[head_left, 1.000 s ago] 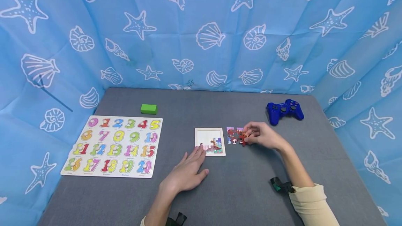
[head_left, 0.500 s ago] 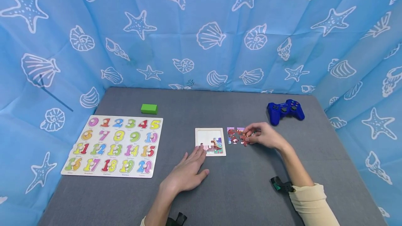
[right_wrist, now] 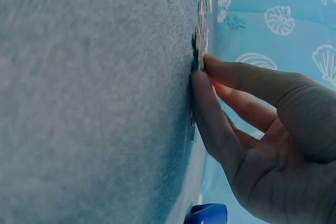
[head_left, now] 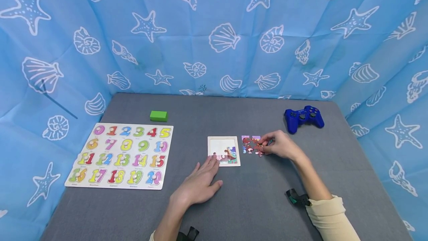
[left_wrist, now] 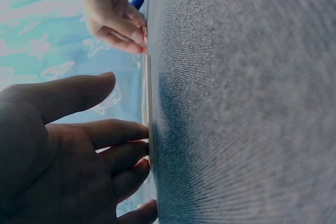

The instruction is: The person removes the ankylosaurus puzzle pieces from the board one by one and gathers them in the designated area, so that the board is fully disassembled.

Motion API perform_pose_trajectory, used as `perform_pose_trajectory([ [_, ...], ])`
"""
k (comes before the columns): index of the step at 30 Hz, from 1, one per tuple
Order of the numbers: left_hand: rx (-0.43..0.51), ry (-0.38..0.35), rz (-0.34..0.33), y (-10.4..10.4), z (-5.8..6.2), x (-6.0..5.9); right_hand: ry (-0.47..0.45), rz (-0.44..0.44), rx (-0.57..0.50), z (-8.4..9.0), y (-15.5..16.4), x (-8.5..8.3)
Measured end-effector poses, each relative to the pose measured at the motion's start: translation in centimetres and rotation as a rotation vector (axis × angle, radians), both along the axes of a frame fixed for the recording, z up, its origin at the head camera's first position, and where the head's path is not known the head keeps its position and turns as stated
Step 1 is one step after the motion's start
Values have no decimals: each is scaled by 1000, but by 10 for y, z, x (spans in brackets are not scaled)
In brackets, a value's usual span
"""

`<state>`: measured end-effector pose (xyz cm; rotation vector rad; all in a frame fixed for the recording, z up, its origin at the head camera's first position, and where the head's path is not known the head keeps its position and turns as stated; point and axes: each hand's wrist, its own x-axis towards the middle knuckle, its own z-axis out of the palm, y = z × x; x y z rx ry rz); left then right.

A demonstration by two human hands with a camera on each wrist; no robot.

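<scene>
A small square puzzle tray (head_left: pixel 219 142) lies mid-table, with a few pieces fitted along its lower and right parts. My left hand (head_left: pixel 200 183) rests with extended fingers on the tray's lower left edge; its fingertips (left_wrist: pixel 139 132) touch the rim in the left wrist view. Right of the tray lies a cluster of loose jigsaw pieces (head_left: pixel 246 145), purple and red-brown. My right hand (head_left: pixel 280 145) pinches a reddish jigsaw piece (head_left: pixel 259 151) at that cluster's right side. In the right wrist view, thumb and index finger (right_wrist: pixel 241 77) meet on the thin piece's edge, low over the table.
A white number board (head_left: pixel 117 155) with knobbed numerals lies at the left. Behind it sits a green block (head_left: pixel 158 116). A blue game controller (head_left: pixel 303 118) lies at the back right. A blue seashell-patterned curtain (head_left: pixel 220 58) encloses the grey table (head_left: pixel 254 203).
The piece in my right hand has shifted slightly and sits closer against the neighbouring loose pieces. My left hand stays in place on the tray.
</scene>
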<state>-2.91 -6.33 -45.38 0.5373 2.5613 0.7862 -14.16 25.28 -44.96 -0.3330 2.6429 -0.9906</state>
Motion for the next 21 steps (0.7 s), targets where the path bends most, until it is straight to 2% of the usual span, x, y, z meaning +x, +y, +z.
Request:
perform_pose_trajectory([
  [21, -6, -6, -2, 1, 3, 0, 3, -33, 29, 1, -4, 3],
])
